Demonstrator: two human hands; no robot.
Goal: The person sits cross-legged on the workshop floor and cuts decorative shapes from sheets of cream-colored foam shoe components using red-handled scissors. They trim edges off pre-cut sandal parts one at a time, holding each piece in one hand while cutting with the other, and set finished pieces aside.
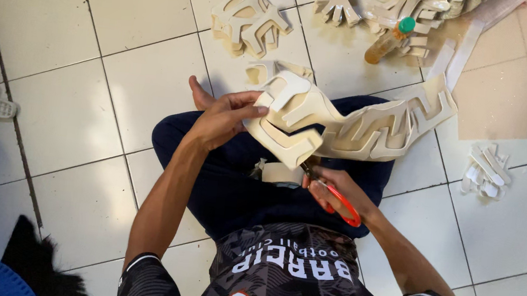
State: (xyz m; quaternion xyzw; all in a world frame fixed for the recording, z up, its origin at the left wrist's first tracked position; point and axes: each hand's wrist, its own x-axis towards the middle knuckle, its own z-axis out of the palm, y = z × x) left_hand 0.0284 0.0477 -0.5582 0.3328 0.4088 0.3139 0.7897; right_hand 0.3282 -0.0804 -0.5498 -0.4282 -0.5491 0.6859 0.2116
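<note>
Holding foam cutout [344, 120] in left grip [224, 121], scissors [331, 191] under.

You hold matt cream foam sheet [344, 120]; scissors [336, 198] have glossy red plastic handles; floor tiles [78, 50] look smooth, slightly shiny.

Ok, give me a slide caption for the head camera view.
Seated on floor tiles, left hand holds cream foam cutout while right hand works red-handled scissors.
</note>
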